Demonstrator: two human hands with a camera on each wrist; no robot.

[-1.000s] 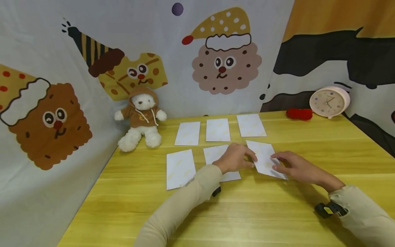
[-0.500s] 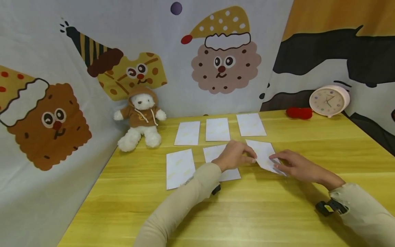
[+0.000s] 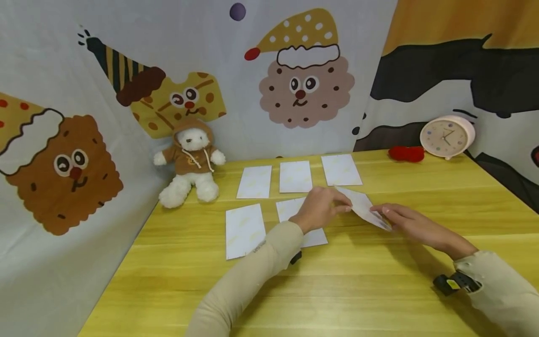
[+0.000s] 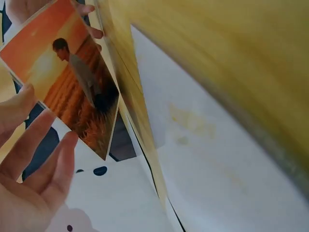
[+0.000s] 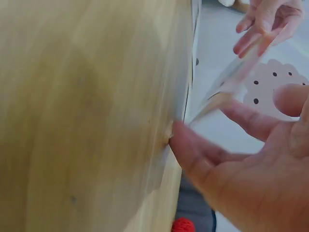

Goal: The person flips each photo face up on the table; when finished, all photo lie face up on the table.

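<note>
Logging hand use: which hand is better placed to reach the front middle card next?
Likely the left hand, once free: it is over the front middle card; the right hand is farther, beyond the lifted card.

This is looking like a homely, curtained-off corner: cartoon-printed cloth (image 3: 189,47) is hanging behind a wood-grain counter (image 3: 358,290). A hooded plush bear (image 3: 191,161) and a pink alarm clock (image 3: 446,138) are sitting there.

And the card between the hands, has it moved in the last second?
Yes: the card has tipped upward. In the head view, its near edge has lifted higher above the table, while the rightmost back-row card lies as before.
</note>
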